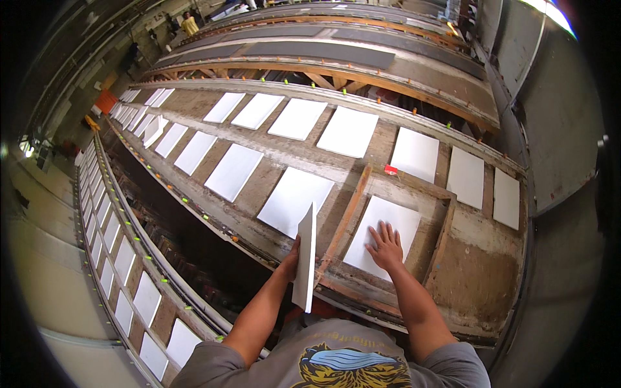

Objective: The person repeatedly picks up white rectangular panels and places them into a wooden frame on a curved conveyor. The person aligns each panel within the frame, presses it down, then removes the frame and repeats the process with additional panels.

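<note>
My left hand (292, 258) grips a stack of white sheets (305, 258), held upright on edge over the near rim of a long worn wooden table (278, 152). Flat and with fingers spread, my right hand (385, 246) presses on a white sheet (383, 223) that lies inside a wooden frame (446, 226) on that table. Several more white sheets (294, 199) lie in two rows along the table, stretching away to the left.
A lower long table (132, 284) with more white sheets runs at the left, across a dark gap. A small red object (391, 170) lies behind the frame. Beyond are further long tables with dark panels (320, 52). A person in yellow (189, 24) stands far off.
</note>
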`<move>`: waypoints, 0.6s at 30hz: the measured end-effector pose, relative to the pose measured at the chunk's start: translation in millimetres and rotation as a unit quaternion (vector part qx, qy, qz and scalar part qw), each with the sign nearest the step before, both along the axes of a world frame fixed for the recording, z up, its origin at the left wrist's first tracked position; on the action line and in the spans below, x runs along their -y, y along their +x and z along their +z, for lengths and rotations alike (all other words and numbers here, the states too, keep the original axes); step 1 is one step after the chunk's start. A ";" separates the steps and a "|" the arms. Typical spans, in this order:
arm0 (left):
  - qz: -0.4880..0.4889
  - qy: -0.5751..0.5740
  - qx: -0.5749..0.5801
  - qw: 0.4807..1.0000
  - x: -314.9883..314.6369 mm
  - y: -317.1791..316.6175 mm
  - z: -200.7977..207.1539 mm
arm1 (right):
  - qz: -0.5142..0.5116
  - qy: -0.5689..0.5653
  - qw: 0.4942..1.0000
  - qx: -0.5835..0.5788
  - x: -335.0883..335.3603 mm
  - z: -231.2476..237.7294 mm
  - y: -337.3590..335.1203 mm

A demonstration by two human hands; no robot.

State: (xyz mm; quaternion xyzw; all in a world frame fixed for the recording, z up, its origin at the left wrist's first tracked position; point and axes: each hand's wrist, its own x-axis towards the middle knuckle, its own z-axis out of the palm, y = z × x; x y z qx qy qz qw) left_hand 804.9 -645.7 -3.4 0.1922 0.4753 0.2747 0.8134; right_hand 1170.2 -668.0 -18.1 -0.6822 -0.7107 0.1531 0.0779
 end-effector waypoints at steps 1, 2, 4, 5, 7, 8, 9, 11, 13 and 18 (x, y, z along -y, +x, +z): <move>0.026 -0.023 0.051 0.998 -5.3 -3.4 8.1 | -0.009 -0.020 1.000 -0.006 2.7 12.9 -0.5; 0.038 0.014 0.003 0.999 -5.7 -0.7 17.2 | -0.021 -0.043 0.999 -0.014 7.1 27.0 -3.5; 0.057 0.081 -0.104 0.990 -6.4 7.1 35.6 | -0.059 -0.098 0.983 -0.146 7.9 64.2 -12.3; 0.112 0.085 -0.110 0.984 -11.5 11.5 41.4 | -0.077 -0.135 0.951 -0.268 7.5 86.4 -17.0; 0.202 0.071 -0.162 0.963 -21.2 40.5 82.8 | -0.057 -0.113 0.851 -0.510 11.8 88.1 -24.6; 0.237 0.081 -0.162 0.954 -27.4 50.0 88.2 | -0.055 -0.119 0.791 -0.597 11.3 95.3 -34.5; 0.253 0.125 -0.170 0.944 -32.2 54.7 74.8 | -0.052 -0.130 0.723 -0.677 16.6 109.3 -47.9; 0.263 0.172 -0.185 0.931 -40.2 64.6 62.5 | -0.106 -0.154 0.717 -0.672 26.4 153.3 -59.8; 0.263 0.188 -0.196 0.926 -39.1 76.0 69.8 | -0.103 -0.116 0.788 -0.595 22.9 173.7 -55.2; 0.210 0.251 -0.119 0.937 -32.0 96.6 109.3 | -0.178 -0.034 0.811 -0.556 27.7 189.4 -8.9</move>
